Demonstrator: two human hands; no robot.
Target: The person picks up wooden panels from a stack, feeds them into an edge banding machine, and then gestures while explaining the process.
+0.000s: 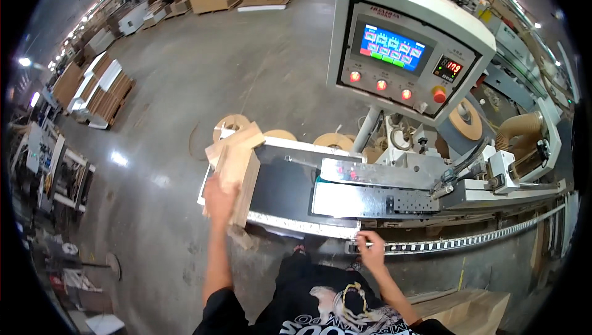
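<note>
At the left end of the machine's dark table, my left hand [221,199] is closed on the near-left side of a stack of light wooden boards [245,175]. Another short board [237,144] lies slanted across the far end of that stack. My right hand [371,251] is by the table's near corner, beside the start of a roller rail [425,247]. Its fingers are loosely bent and apart, with nothing visible in them. Between my hands are the black tabletop [280,184] and the machine's shiny metal plate [351,200].
A control panel [394,45] with a lit screen and red buttons stands over the machine. Rolls of edge banding [333,140] sit behind the table. More wooden boards [472,310] are at my lower right. Stacked panels [98,88] stand on the floor at left.
</note>
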